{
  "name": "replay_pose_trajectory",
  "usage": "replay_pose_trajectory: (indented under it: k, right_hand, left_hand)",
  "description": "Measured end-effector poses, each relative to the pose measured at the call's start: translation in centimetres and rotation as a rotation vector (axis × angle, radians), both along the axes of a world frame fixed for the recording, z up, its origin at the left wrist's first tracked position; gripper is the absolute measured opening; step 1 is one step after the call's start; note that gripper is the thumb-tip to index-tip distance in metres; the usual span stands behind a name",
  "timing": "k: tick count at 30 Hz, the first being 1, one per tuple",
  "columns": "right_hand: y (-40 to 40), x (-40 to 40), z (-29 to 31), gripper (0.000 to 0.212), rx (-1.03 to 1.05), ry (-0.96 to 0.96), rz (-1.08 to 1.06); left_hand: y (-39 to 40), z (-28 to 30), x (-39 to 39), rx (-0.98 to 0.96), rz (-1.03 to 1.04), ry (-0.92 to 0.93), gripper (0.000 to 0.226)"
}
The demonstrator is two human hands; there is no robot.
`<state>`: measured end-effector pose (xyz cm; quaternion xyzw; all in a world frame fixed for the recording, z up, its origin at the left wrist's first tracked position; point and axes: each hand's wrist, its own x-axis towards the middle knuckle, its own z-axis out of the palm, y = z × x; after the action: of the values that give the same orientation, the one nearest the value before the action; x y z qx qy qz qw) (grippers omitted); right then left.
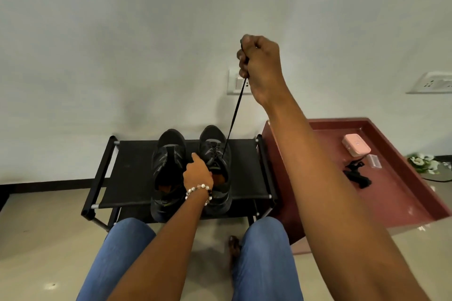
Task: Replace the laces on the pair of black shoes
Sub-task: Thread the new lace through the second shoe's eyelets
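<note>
right hand [260,68] fisted, gripped thin black flat lace [233,117], pulled taut; left hand [198,171] steadied right black fabric shoe [216,166], grip hidden. lace limp, light; best held near tip.

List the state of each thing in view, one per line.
Right hand: raised, gripping the lace.
Lace: pulled taut from the right shoe.
Right shoe: partly laced, on the rack.
Left hand: steadying the right shoe.
Left shoe: unlaced.
Rack: holds both shoes.
</note>
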<state>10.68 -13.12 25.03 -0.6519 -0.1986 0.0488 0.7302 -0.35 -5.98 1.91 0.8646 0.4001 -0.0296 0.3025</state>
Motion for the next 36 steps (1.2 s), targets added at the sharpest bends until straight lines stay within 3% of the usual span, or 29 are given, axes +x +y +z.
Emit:
replay_pose_trajectory:
  k: [4, 9, 14, 17, 22, 25, 29, 36]
  right_hand:
    - [0.5, 0.3, 2.8, 0.025, 0.070, 0.014, -0.017]
    - [0.4, 0.9, 3.4, 0.020, 0.251, 0.024, -0.087]
    - [-0.1, 1.3, 0.9, 0.018, 0.106, 0.079, -0.126]
    - [-0.5, 1.1, -0.2, 0.016, -0.004, 0.094, -0.108]
    - [0.2, 0.5, -2.6, 0.013, -0.063, 0.182, -0.036]
    - [0.7, 0.2, -3.3, 0.017, -0.096, 0.230, 0.012]
    - [0.9, 0.4, -2.3, 0.032, -0.007, 0.265, 0.039]
    - [1.9, 1.4, 2.3, 0.042, 0.136, 0.175, 0.004]
  left_hand:
    - [0.2, 0.6, 0.1, 0.108, -0.084, 0.033, 0.027]
    - [0.9, 0.4, 0.3, 0.162, -0.116, 0.056, 0.019]
    - [-0.3, 0.4, 0.4, 0.198, -0.160, 0.052, 0.013]
    - [-0.6, -0.2, 0.5, 0.160, -0.121, 0.022, 0.018]
    - [-0.2, -1.6, 1.3, 0.082, -0.069, -0.089, 0.050]
    - [0.2, -2.1, 2.1, 0.168, -0.139, -0.137, 0.048]
    - [0.7, -2.8, 2.5, 0.144, -0.144, -0.148, 0.039]
    - [0.5, -2.9, 2.7, 0.238, -0.183, -0.072, 0.037]
